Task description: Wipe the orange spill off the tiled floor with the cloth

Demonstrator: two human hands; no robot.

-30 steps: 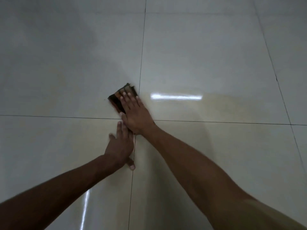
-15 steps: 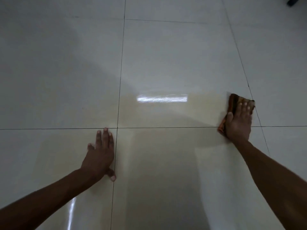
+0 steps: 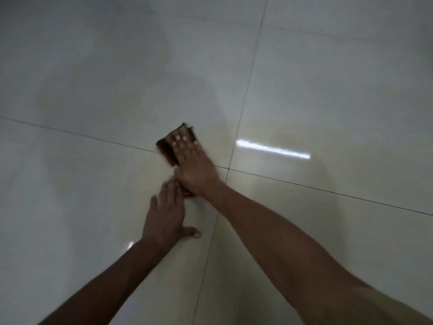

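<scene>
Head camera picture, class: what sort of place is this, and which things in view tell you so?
Probably an indoor room, though which kind cannot be told. Large glossy pale floor tiles meet at dark grout lines, and a long lamp reflection suggests ceiling lighting.

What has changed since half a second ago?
The right hand has swept the cloth back leftwards across the tile, up against the left hand. The left hand stays flat on the floor, and the cloth stays pressed under the right palm.

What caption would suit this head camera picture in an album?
Right hand pressing a dark cloth flat on the glossy tiled floor, left hand resting beside it.
</scene>
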